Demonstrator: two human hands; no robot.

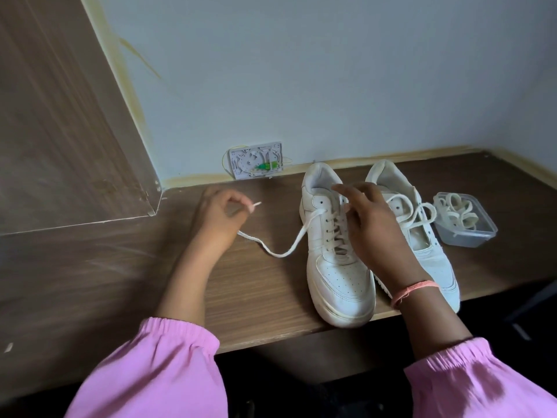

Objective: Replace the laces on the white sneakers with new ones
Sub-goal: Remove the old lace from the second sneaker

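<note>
Soft even daylight, faint shadows, wide-angle bend at edges, slight blur

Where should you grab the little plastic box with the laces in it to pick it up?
Grip the plastic box by its two long side walls, coming straight down from above. It has no lid, its rim is bare, and the spare laces sit low inside. Its right side is free; the right sneaker crowds its left.

Brown wood-grain desk (259, 300) in a corner, pale blue-grey wall (331, 70) behind, wood panel (54, 116) at left, uncovered wall socket box (256, 160) just above desk.
</note>
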